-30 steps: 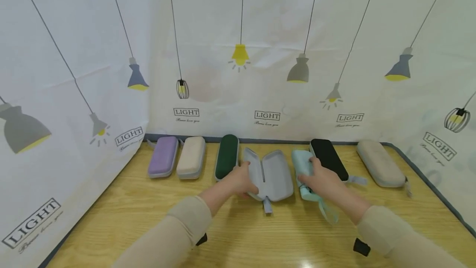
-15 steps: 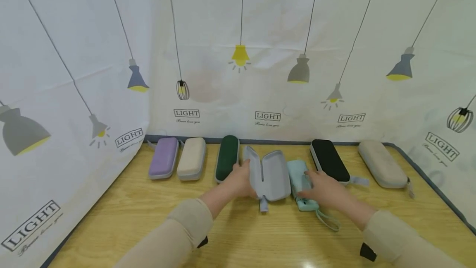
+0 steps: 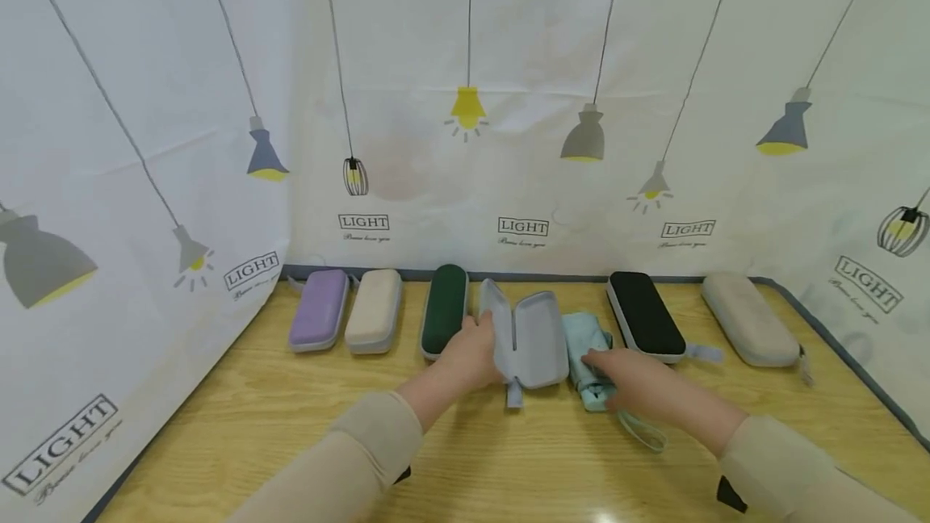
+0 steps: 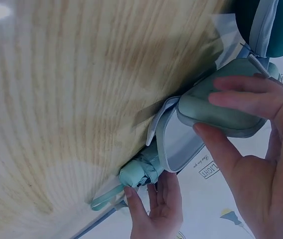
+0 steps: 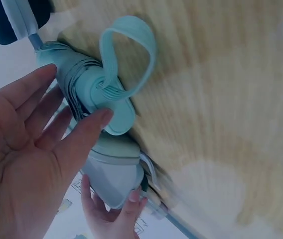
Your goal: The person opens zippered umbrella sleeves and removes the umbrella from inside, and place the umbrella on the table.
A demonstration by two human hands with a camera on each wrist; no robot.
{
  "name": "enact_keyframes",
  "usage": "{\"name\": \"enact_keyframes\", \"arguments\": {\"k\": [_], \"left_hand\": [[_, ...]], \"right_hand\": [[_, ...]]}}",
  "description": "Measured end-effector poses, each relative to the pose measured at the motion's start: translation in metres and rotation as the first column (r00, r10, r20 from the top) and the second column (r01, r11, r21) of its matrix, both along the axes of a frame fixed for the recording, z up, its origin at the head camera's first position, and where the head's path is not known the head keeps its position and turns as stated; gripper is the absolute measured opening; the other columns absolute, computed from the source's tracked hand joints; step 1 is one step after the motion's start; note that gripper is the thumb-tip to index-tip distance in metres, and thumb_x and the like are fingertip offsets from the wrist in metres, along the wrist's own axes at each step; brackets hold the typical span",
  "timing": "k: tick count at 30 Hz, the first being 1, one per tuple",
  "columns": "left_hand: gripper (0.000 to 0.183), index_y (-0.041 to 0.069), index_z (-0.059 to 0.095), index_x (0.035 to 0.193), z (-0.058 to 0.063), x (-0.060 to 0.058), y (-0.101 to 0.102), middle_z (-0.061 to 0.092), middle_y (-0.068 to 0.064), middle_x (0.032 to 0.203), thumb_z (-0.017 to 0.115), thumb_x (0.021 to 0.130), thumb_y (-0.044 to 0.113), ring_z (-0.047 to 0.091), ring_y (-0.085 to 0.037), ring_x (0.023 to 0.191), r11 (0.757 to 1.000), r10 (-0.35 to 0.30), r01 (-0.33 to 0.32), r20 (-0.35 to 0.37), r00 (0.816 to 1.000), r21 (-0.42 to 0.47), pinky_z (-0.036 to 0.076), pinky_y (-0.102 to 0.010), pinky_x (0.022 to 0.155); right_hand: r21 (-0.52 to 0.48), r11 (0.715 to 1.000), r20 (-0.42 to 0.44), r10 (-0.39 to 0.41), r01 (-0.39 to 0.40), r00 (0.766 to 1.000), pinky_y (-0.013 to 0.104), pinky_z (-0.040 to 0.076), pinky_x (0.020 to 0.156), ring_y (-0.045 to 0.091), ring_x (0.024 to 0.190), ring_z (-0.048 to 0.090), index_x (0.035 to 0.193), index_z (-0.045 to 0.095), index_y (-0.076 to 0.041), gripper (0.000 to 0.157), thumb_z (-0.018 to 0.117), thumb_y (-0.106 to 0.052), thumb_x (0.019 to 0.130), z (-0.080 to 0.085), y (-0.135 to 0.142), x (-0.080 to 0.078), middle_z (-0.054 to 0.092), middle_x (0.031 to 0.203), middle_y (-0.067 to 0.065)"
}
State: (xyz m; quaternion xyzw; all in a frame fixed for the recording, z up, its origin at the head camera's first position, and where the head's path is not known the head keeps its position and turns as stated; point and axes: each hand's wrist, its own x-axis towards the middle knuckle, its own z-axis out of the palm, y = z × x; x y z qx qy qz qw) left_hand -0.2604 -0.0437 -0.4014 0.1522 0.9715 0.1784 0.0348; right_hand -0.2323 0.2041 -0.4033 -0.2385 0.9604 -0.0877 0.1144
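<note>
A hard-shell zip case point(image 3: 539, 339) lies unfolded in mid-table, grey inside and green outside. My left hand point(image 3: 471, 352) holds its left half, which stands tilted up. In the left wrist view the fingers of the left hand point(image 4: 266, 114) lie over the green outer shell point(image 4: 221, 107), thumb by its edge. Right of the case lies a mint folding umbrella point(image 3: 581, 337) with a looped wrist strap point(image 5: 149, 45). My right hand point(image 3: 639, 378) is at the umbrella; in the right wrist view its fingers are loosely extended, thumb tip over the handle end.
Closed cases line the back of the wooden table point(image 3: 508, 466): purple point(image 3: 320, 309), cream point(image 3: 374, 309) and dark green point(image 3: 445, 309) at left, black point(image 3: 645, 313) and beige point(image 3: 748, 320) at right. A lamp-printed sheet point(image 3: 407, 111) rises behind them.
The umbrella has moved toward me and left, close beside the open case, and lies still since half a second ago. The case's left half has tilted more upright. The right hand's fingers have loosened.
</note>
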Motion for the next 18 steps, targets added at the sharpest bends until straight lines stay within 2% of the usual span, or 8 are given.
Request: {"name": "enact_keyframes", "arguments": {"k": [4, 7, 14, 18], "left_hand": [[0.071, -0.004, 0.037, 0.126, 0.001, -0.004, 0.002, 0.044, -0.025, 0.114, 0.074, 0.071, 0.022, 0.053, -0.029, 0.088, 0.999, 0.014, -0.016, -0.075, 0.997, -0.036, 0.048, -0.036, 0.066], [0.059, -0.002, 0.041, 0.124, 0.003, -0.010, 0.003, 0.046, -0.023, 0.111, 0.068, 0.076, 0.021, 0.054, -0.028, 0.083, 0.997, 0.058, -0.062, -0.082, 0.995, -0.046, 0.047, -0.038, 0.060], [0.060, 0.004, 0.038, 0.131, 0.002, -0.030, 0.010, 0.047, -0.017, 0.116, 0.061, 0.082, 0.030, 0.055, -0.025, 0.090, 0.971, 0.127, -0.138, -0.065, 0.990, -0.195, 0.047, -0.044, 0.058], [0.056, 0.005, 0.040, 0.130, 0.001, -0.040, 0.017, 0.048, -0.016, 0.116, 0.060, 0.083, 0.030, 0.054, -0.024, 0.095, 0.970, 0.133, -0.138, -0.038, 0.990, -0.201, 0.047, -0.045, 0.061]], "right_hand": [[0.055, 0.998, -0.002, -0.007, 0.007, 1.000, 0.043, 0.043, 0.082, 0.034, 0.105, 0.051, 0.127, 0.048, -0.002, 0.065, 0.076, -0.017, 0.071, 0.004, -0.005, -0.015, 0.053, 0.120, 0.015], [0.034, 0.999, 0.022, -0.037, 0.036, 0.999, 0.043, 0.042, 0.084, 0.033, 0.108, 0.049, 0.127, 0.049, -0.003, 0.064, 0.076, -0.017, 0.071, 0.006, -0.009, -0.031, 0.052, 0.122, 0.014], [-0.010, 0.994, 0.054, -0.109, 0.110, 0.993, 0.043, 0.039, 0.090, 0.034, 0.114, 0.045, 0.127, 0.049, -0.003, 0.064, 0.075, -0.019, 0.072, 0.002, -0.016, -0.068, 0.049, 0.127, 0.014], [-0.022, 0.988, 0.089, -0.149, 0.152, 0.985, 0.044, 0.035, 0.093, 0.035, 0.118, 0.041, 0.128, 0.048, -0.001, 0.063, 0.074, -0.017, 0.074, 0.002, -0.014, -0.082, 0.046, 0.129, 0.016]]}}
